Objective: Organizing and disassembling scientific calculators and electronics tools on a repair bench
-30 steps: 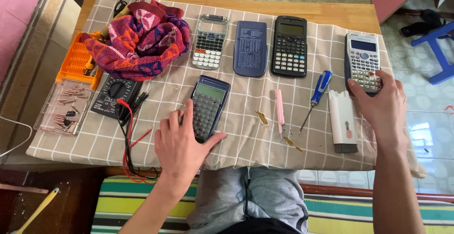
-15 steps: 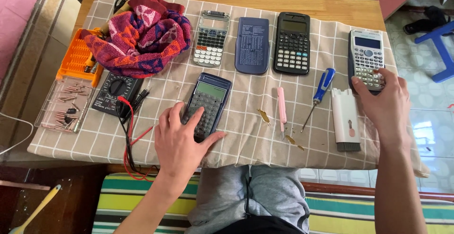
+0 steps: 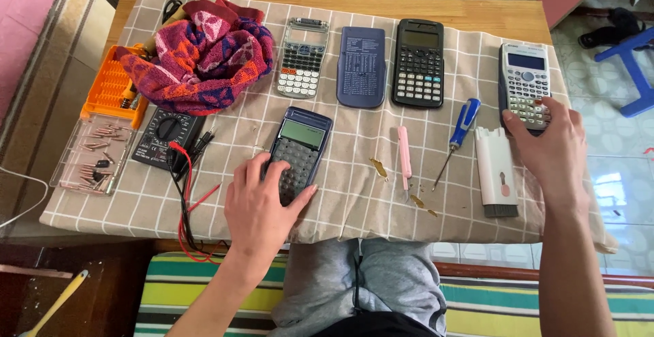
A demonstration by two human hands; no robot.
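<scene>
My left hand (image 3: 262, 207) lies over the lower half of a dark blue calculator (image 3: 304, 134) in the middle of the checked cloth (image 3: 354, 201), with its fingers on the keys and its thumb against the right edge. My right hand (image 3: 552, 143) grips the near end of a silver calculator (image 3: 523, 71) at the far right of the cloth. Both calculators lie flat, face up.
At the back lie a grey calculator (image 3: 303, 57), a blue slide cover (image 3: 361, 66) and a black calculator (image 3: 417, 62). Between my hands are a pink tool (image 3: 405, 154), a blue screwdriver (image 3: 463, 126) and a white brush tool (image 3: 495, 170). To the left are a multimeter (image 3: 167, 136), a towel (image 3: 197, 57) and an orange bit case (image 3: 109, 92).
Both hands stay on the same calculators and have hardly moved. The view has shifted slightly.
</scene>
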